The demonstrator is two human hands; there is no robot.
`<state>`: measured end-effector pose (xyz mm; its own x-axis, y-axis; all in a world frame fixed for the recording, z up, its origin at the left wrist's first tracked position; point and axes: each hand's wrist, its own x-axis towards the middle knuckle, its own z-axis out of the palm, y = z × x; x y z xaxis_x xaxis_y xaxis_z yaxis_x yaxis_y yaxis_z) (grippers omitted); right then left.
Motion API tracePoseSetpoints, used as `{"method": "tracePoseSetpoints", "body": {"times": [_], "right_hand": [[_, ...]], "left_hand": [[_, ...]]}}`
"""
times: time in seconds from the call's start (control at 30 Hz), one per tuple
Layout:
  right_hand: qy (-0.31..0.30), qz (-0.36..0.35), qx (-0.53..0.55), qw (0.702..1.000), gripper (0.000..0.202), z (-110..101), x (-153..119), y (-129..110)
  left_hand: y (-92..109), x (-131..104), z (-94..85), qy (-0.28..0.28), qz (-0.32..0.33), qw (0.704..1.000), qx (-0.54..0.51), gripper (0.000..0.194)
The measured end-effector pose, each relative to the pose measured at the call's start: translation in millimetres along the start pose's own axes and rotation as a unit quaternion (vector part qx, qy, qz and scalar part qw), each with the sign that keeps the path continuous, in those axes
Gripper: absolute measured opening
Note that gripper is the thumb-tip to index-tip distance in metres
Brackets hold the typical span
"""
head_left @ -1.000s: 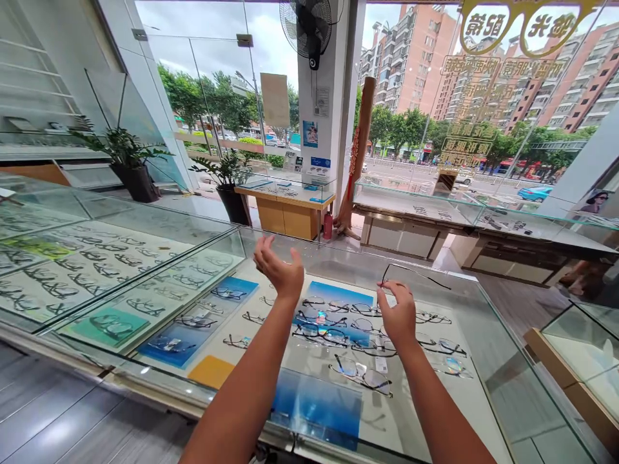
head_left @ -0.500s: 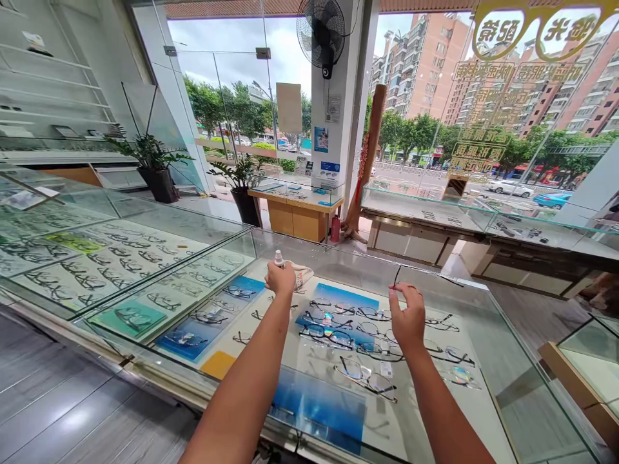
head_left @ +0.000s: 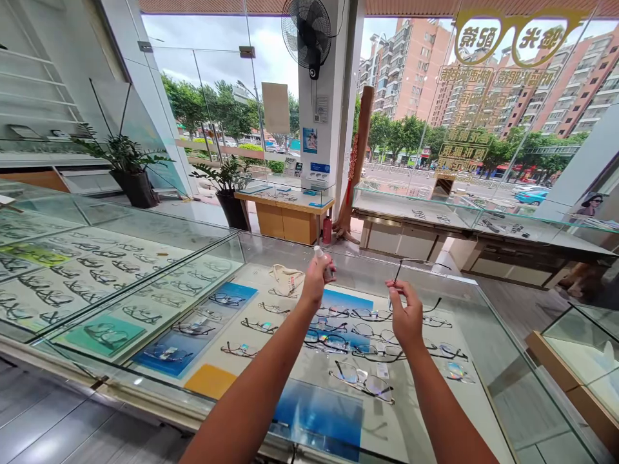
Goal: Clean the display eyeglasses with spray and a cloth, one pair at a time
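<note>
My left hand [head_left: 315,283] is closed around a small clear spray bottle [head_left: 329,273] with a white top, held upright above the glass counter. To its right, my right hand [head_left: 407,316] pinches a pair of eyeglasses [head_left: 397,273] with thin dark temples that stick up and out. Part of the lenses and frame is hidden behind my fingers. A gap separates the bottle from the eyeglasses. Left of my left hand, a beige cloth [head_left: 285,280] with red print lies on the counter. Rows of eyeglasses [head_left: 362,380] show under the glass below both hands.
The glass display counter [head_left: 488,328] spans the space before me, its case holding blue mats [head_left: 319,412] and an orange piece [head_left: 210,381]. Beyond stand a wooden display cabinet [head_left: 285,219], potted plants [head_left: 133,177] and a wall fan [head_left: 309,32]. Another glass case [head_left: 580,361] stands at right.
My left hand has moved right with the spray bottle, from beside the cloth toward the eyeglasses. My right hand stays nearly in place, the eyeglasses turned a little. The view has shifted slightly.
</note>
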<state>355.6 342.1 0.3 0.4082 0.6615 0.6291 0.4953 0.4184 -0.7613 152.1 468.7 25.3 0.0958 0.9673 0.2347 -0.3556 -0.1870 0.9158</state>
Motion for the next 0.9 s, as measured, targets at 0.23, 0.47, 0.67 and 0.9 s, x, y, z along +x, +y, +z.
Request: {"method": "tracePoseSetpoints", "body": {"times": [0.23, 0.47, 0.67, 0.9], "right_hand": [[-0.068, 0.034, 0.053, 0.996, 0.024, 5, -6, -6], [-0.108, 0.080, 0.119, 0.984, 0.022, 6, -5, -11], [-0.151, 0.099, 0.161, 0.970, 0.022, 10, -6, -17], [-0.164, 0.103, 0.181, 0.964, 0.021, 11, -8, -23]], "left_hand": [[6, -40, 33.2, -0.313, -0.193, 0.912, -0.181, 0.073], [-15, -34, 35.1, -0.233, -0.045, 0.971, -0.012, 0.057], [-23, -36, 34.9, -0.187, 0.099, 0.964, 0.164, 0.044], [-27, -36, 33.4, -0.188, 0.100, 0.958, 0.193, 0.044]]}}
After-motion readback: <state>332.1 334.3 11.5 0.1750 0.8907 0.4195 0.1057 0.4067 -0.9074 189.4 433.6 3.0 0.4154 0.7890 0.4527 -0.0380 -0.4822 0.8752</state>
